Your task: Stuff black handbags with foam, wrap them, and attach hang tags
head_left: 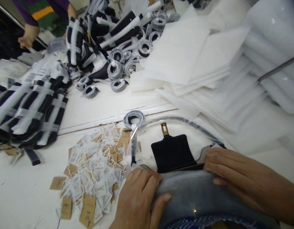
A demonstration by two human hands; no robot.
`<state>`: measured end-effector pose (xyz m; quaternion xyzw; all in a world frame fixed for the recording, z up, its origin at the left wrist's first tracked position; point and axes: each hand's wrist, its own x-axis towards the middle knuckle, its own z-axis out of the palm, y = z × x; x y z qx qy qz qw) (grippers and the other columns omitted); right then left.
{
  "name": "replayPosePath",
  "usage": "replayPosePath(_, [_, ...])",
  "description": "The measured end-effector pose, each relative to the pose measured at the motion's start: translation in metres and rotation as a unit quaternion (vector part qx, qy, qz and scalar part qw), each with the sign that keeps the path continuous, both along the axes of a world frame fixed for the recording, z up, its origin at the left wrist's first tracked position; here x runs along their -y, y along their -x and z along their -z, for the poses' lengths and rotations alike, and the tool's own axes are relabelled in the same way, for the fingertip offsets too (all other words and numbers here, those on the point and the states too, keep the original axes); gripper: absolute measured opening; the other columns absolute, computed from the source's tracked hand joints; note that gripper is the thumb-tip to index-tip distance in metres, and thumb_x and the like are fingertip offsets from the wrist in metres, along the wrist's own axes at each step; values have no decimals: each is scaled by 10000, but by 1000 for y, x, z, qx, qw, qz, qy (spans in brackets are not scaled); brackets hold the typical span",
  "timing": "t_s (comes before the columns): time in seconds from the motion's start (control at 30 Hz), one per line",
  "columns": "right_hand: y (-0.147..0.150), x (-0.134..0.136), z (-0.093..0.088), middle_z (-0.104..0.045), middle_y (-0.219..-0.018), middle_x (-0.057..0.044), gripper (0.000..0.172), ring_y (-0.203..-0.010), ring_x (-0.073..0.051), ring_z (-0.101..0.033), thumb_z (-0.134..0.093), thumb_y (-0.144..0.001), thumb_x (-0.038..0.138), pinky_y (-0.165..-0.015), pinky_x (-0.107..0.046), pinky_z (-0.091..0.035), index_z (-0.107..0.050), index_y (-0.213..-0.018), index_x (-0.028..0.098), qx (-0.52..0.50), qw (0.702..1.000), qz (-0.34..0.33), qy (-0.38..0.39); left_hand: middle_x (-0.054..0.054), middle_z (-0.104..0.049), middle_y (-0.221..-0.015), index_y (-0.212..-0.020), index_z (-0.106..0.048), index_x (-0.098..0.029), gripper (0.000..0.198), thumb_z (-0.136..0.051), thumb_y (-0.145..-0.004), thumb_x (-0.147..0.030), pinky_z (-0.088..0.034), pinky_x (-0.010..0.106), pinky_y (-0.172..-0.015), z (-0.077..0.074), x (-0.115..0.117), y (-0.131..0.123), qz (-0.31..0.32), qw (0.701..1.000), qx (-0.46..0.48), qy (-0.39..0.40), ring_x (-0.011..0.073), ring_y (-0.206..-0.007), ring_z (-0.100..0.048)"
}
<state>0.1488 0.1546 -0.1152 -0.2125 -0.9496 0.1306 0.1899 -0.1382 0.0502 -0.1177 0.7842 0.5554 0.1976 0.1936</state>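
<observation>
A dark grey bag [185, 187] lies at the bottom of the view. Its black flap [173, 152] with a gold metal clasp [164, 129] spreads away from me, inside the loop of a plastic-wrapped handle [182, 119]. My left hand [139, 197] grips the bag's left upper edge, thumb on the near face. On the right upper corner my right hand [235, 171] is closed, fingers bent over the edge. A small gold fitting [194, 210] shows on the near face. Beside the handle sits a coiled wrapped strap [134, 120].
Paper tags with strings [94, 171] are heaped left of the bag. Wrapped black bundles [32, 108] lie far left, coiled straps [115, 69] at the back. White sheets [175, 47] and plastic packs [276, 41] fill the right. A person [46, 16] stands across the table.
</observation>
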Motion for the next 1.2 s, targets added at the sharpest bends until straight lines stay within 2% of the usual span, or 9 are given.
replayPosePath(0.1, [2, 1, 2, -693, -905, -69, 216, -835, -218, -648, -466, -966, 144, -753, -350, -544, -613, -1115, 198, -7, 999, 16, 45, 47, -632, -868, -1025, -594, -205, 153, -481, -988, -300, -478, 380, -690, 1, -5, -2, -3, 999, -32, 1, 225, -781, -577])
replayPosePath(0.23, [6, 0, 16, -692, -900, -59, 243, -779, -206, -642, -488, -978, 199, -702, -342, -527, -596, -1195, 194, 38, 996, 53, 66, 33, -602, -802, -950, -599, -205, 149, -510, -976, -321, -469, 387, -643, 5, -10, -5, -9, 996, -84, 12, 233, -730, -562])
replayPosePath(0.33, [9, -2, 25, -696, -916, -67, 284, -771, -214, -646, -454, -993, 241, -680, -348, -514, -585, -1239, 183, 73, 993, 61, 75, 16, -585, -771, -893, -597, -209, 124, -533, -959, -292, -487, 447, -777, 6, -9, -4, -5, 997, -76, 3, 224, -746, -565])
replayPosePath(0.4, [10, -3, 25, -688, -890, -66, 261, -758, -213, -638, -427, -1000, 243, -668, -349, -503, -615, -1172, 185, 94, 989, 56, 100, 12, -587, -767, -881, -595, -207, 104, -552, -949, -273, -478, 448, -844, 6, -7, -2, -2, 999, -49, -11, 212, -768, -572])
replayPosePath(0.57, [11, -5, 15, -632, -820, -47, 236, -753, -194, -600, -423, -1007, 235, -682, -344, -495, -641, -923, 206, 101, 978, 36, 179, 15, -609, -760, -949, -587, -204, 112, -547, -964, -307, -449, 335, -607, 7, -7, 2, 12, 999, -26, -26, 201, -699, -568])
replayPosePath(0.77, [11, -8, 7, -658, -970, -72, 203, -898, -229, -627, -448, -967, 149, -797, -372, -544, -637, -977, 221, 51, 990, 10, 128, 23, -656, -803, -1041, -562, -213, 190, -477, -996, -377, -489, 341, -586, 7, -16, 3, 29, 999, -39, 4, 212, -695, -623])
replayPosePath(0.87, [9, -6, 8, -681, -916, -62, 208, -824, -217, -650, -465, -951, 130, -712, -332, -562, -636, -1030, 219, 29, 993, 8, 110, 20, -673, -821, -1059, -562, -215, 211, -498, -990, -404, -507, 338, -610, 6, -14, 6, 22, 999, -24, 2, 208, -721, -644])
replayPosePath(1.03, [5, 1, 13, -708, -905, -64, 195, -773, -204, -678, -505, -982, 261, -661, -306, -565, -601, -1138, 195, -13, 995, 70, 72, 39, -697, -907, -1139, -562, -205, 253, -463, -1008, -398, -521, 301, -687, 4, -6, 7, -17, 1000, 8, -4, 183, -803, -662])
replayPosePath(1.2, [15, -1, 28, -723, -944, -44, 239, -735, -183, -693, -432, -1017, 278, -623, -301, -540, -585, -1178, 192, 58, 994, 76, 51, -1, -703, -836, -1119, -585, -214, 204, -499, -1008, -361, -465, 281, -628, 19, -9, -2, -60, 994, -73, -55, 158, -686, -639])
